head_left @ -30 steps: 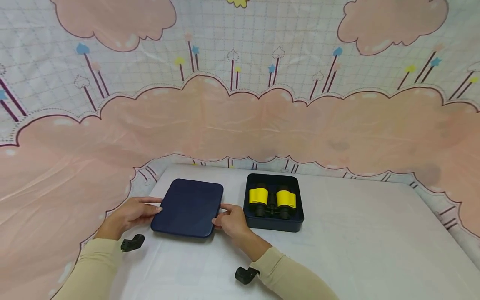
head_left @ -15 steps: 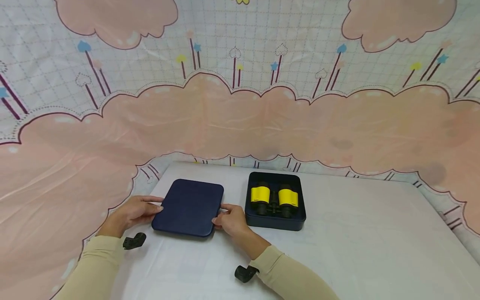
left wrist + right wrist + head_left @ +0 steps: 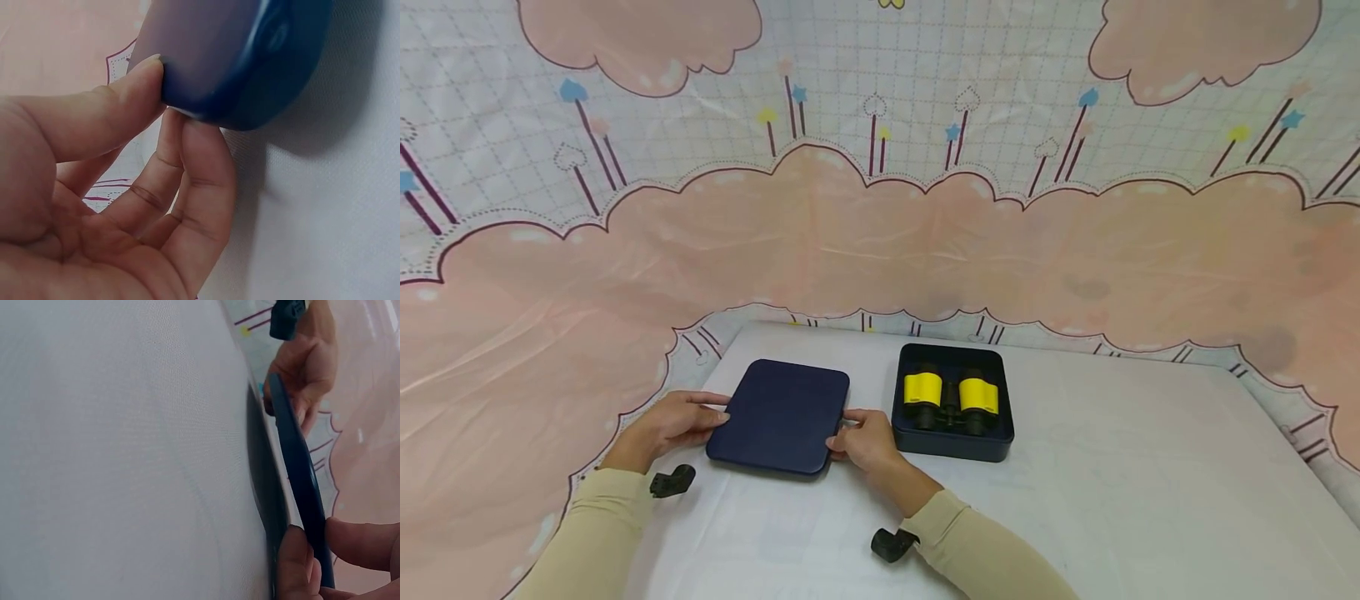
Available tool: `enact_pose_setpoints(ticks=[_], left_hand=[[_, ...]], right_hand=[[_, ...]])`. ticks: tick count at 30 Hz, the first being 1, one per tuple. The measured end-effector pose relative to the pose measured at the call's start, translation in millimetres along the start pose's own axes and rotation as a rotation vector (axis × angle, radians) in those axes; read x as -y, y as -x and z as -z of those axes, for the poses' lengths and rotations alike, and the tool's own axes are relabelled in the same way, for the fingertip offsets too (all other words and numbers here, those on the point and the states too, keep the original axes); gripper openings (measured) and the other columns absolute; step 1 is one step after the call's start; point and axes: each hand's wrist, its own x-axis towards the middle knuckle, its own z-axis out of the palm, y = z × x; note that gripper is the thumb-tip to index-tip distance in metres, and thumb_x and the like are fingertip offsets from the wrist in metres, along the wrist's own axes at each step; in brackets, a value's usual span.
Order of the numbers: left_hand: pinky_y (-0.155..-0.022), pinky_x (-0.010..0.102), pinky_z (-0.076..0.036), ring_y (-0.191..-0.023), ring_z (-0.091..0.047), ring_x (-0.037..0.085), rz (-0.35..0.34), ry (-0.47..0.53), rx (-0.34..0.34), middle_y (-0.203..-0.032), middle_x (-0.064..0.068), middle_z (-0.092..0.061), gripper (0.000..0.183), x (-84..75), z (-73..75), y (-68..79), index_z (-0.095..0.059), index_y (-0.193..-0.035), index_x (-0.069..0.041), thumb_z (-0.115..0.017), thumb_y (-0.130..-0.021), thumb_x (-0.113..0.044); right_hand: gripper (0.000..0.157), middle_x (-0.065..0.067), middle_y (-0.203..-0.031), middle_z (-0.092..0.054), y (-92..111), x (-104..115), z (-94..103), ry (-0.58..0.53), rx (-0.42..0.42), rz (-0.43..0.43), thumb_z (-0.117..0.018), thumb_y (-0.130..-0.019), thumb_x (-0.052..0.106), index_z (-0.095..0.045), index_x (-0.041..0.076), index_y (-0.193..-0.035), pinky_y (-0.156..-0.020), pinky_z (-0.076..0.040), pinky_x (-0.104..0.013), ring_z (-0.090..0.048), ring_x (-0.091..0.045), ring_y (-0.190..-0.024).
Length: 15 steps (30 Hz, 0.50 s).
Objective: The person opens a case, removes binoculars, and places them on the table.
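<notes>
A flat dark blue square lid (image 3: pixel 778 417) with rounded corners is held level between both hands, on the left part of the white table. My left hand (image 3: pixel 672 427) pinches its left edge, thumb on top and fingers beneath, as the left wrist view shows up close. On the opposite edge, my right hand (image 3: pixel 863 442) pinches the lid the same way. In the right wrist view a gap shows between the lid (image 3: pixel 299 462) and its shadow on the cloth. Just right of my right hand stands a dark blue box (image 3: pixel 953 445) holding yellow and black binoculars (image 3: pixel 977 396).
White cloth covers the table (image 3: pixel 1120 483), which stretches off to the right. Behind it hangs a curtain (image 3: pixel 925 242) printed with pink clouds. Each wrist carries a small black camera, such as the left one (image 3: pixel 673 481).
The head view has shifted slightly, so everything sits a little farther right in it. Both hands keep their grip on the lid, which stays in nearly the same place.
</notes>
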Motion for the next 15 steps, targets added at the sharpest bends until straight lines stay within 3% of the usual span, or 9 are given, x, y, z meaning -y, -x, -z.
enact_pose_setpoints(ticks=[15], left_hand=[[-0.075, 0.025, -0.058, -0.086, -0.065, 0.010, 0.029, -0.067, -0.018, -0.097, -0.002, -0.072, 0.062, 1.0, -1.3, 4.2, -0.047, -0.149, 0.011, -0.074, -0.095, -0.005]], right_hand=[[0.056, -0.016, -0.100, -0.072, 5.1, 0.6, -2.8, 0.091, -0.034, -0.002, -0.078, -0.083, -0.008, -0.061, -0.008, -0.137, -0.076, -0.064, -0.029, -0.079, -0.022, -0.083]])
